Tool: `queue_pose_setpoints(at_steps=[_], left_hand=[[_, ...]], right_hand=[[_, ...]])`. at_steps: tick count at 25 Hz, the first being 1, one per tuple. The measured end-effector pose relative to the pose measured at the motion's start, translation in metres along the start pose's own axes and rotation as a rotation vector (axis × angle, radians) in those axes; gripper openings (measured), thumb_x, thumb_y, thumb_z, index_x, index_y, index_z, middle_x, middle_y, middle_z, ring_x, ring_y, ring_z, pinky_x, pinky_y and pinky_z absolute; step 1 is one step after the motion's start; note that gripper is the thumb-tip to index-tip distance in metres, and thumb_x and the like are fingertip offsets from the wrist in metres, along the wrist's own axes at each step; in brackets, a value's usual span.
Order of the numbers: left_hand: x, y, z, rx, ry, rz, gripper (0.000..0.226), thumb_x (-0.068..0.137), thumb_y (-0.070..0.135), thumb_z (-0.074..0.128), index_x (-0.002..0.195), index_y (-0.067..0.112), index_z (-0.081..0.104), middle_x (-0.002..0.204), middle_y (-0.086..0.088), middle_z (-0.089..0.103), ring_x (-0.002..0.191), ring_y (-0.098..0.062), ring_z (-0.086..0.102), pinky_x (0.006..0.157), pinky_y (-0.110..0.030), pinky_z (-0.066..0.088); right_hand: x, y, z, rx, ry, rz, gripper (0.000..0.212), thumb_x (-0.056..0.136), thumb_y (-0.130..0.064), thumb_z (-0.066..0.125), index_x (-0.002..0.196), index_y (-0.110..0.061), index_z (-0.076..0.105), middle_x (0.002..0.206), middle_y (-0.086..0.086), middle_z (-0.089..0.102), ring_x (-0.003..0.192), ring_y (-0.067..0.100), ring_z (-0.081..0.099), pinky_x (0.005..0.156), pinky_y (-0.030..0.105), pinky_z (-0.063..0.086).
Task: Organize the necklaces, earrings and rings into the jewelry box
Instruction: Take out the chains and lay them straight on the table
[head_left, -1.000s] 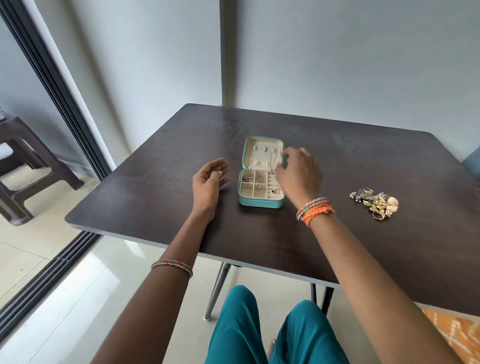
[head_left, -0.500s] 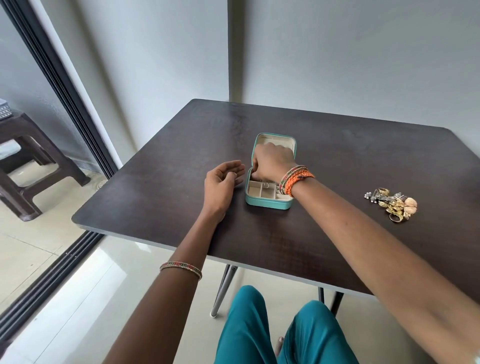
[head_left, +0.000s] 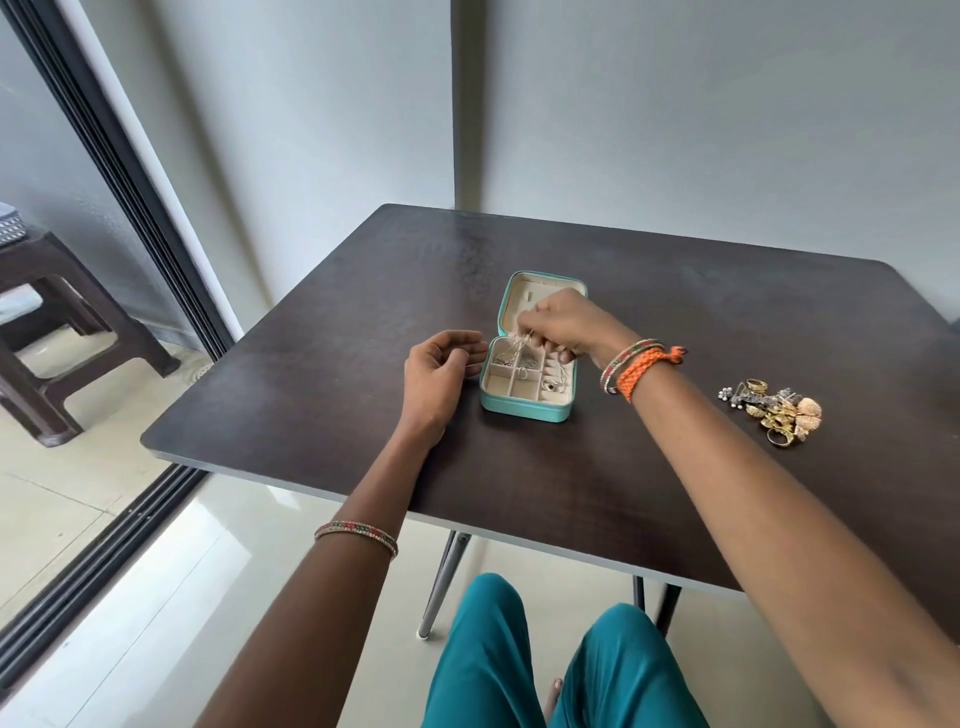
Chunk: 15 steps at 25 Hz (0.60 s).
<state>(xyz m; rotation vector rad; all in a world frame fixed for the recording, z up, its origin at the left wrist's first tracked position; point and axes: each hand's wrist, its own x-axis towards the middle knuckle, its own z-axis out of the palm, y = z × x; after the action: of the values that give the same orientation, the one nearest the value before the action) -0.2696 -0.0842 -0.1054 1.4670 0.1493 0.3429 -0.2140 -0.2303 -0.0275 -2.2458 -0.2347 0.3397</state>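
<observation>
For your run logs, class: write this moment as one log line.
right hand: pinches chain over open box | left hand: rests beside box, holds nothing | jewelry pile: waiting on table

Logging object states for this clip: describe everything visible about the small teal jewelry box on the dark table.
The small teal jewelry box is a rounded square case, seemingly leatherette, lined cream. Its lid stands open at the far side. The base has small divided compartments holding silvery chains and rings. It sits mid-table on the dark wooden table. The right hand pinches a thin chain above it; the left hand rests beside its left edge.
</observation>
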Motion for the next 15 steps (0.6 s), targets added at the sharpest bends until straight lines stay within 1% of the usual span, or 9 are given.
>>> queue_pose_setpoints(at_steps=[3,5,6,8,10,11,12,14,15], left_hand=[[-0.002,0.001,-0.001,0.042,0.018,0.022,0.028,0.087,-0.007,0.044,0.101,0.004,0.065,0.096,-0.011,0.069,0.088,-0.017,0.067,0.076,-0.023,0.056],[-0.004,0.003,-0.002,0.097,-0.007,0.078,0.020,0.090,0.005,0.054,0.104,0.014,0.066,0.100,-0.002,0.070,0.094,-0.013,0.066,0.081,-0.024,0.055],[-0.007,0.005,-0.002,0.135,-0.040,0.118,0.018,0.090,0.014,0.058,0.105,0.020,0.066,0.102,0.004,0.069,0.095,-0.008,0.065,0.083,-0.023,0.054],[-0.015,0.009,0.001,0.259,-0.121,0.226,0.016,0.091,0.025,0.061,0.106,0.024,0.066,0.108,0.015,0.065,0.097,0.007,0.061,0.086,-0.012,0.047],[-0.022,0.009,0.004,0.387,-0.174,0.331,0.016,0.091,0.024,0.060,0.099,0.014,0.069,0.114,0.017,0.058,0.103,0.018,0.052,0.087,-0.003,0.038],[-0.025,0.008,0.005,0.407,-0.185,0.338,0.018,0.092,0.022,0.060,0.095,0.008,0.070,0.115,0.014,0.058,0.103,0.018,0.051,0.087,-0.004,0.038],[-0.029,0.007,0.006,0.387,-0.193,0.314,0.020,0.093,0.021,0.058,0.094,0.005,0.070,0.113,0.010,0.061,0.100,0.014,0.054,0.085,-0.007,0.041],[-0.038,0.006,0.008,0.358,-0.192,0.259,0.023,0.095,0.023,0.055,0.093,0.005,0.069,0.099,0.004,0.068,0.088,0.003,0.060,0.074,-0.014,0.046],[-0.043,0.006,0.009,0.355,-0.177,0.244,0.024,0.095,0.025,0.054,0.090,0.005,0.067,0.090,0.003,0.069,0.080,0.001,0.060,0.068,-0.014,0.046]], right_hand=[[-0.013,-0.010,-0.014,0.272,-0.027,0.036,0.015,0.088,-0.015,0.050,0.075,-0.011,0.056,0.073,0.005,0.057,0.061,0.014,0.052,0.051,0.023,0.044],[-0.023,-0.018,-0.019,0.454,-0.088,0.030,0.014,0.091,-0.011,0.047,0.081,-0.008,0.055,0.078,0.012,0.063,0.065,0.019,0.059,0.057,0.027,0.051],[-0.029,-0.021,-0.021,0.527,-0.128,0.019,0.012,0.092,-0.010,0.046,0.085,-0.005,0.054,0.079,0.015,0.066,0.066,0.022,0.063,0.059,0.028,0.053],[-0.040,-0.025,-0.023,0.641,-0.180,-0.011,0.008,0.095,-0.009,0.046,0.091,-0.005,0.051,0.081,0.018,0.069,0.068,0.025,0.067,0.061,0.031,0.056],[-0.049,-0.026,-0.025,0.774,-0.182,-0.037,0.009,0.098,-0.011,0.045,0.091,-0.007,0.048,0.077,0.015,0.070,0.065,0.024,0.069,0.057,0.030,0.058],[-0.053,-0.026,-0.027,0.850,-0.167,-0.045,0.012,0.099,-0.012,0.044,0.088,-0.009,0.049,0.074,0.013,0.070,0.062,0.022,0.069,0.055,0.029,0.057],[-0.057,-0.025,-0.030,0.927,-0.134,-0.048,0.014,0.099,-0.012,0.044,0.086,-0.010,0.049,0.071,0.011,0.069,0.058,0.019,0.068,0.051,0.027,0.056],[-0.063,-0.021,-0.035,1.043,-0.001,-0.037,0.015,0.098,-0.010,0.046,0.083,-0.011,0.049,0.068,0.009,0.064,0.046,0.011,0.059,0.045,0.022,0.051],[-0.066,-0.017,-0.038,1.063,0.078,-0.032,0.016,0.098,-0.010,0.047,0.082,-0.011,0.049,0.068,0.007,0.061,0.042,0.008,0.054,0.042,0.020,0.048]])
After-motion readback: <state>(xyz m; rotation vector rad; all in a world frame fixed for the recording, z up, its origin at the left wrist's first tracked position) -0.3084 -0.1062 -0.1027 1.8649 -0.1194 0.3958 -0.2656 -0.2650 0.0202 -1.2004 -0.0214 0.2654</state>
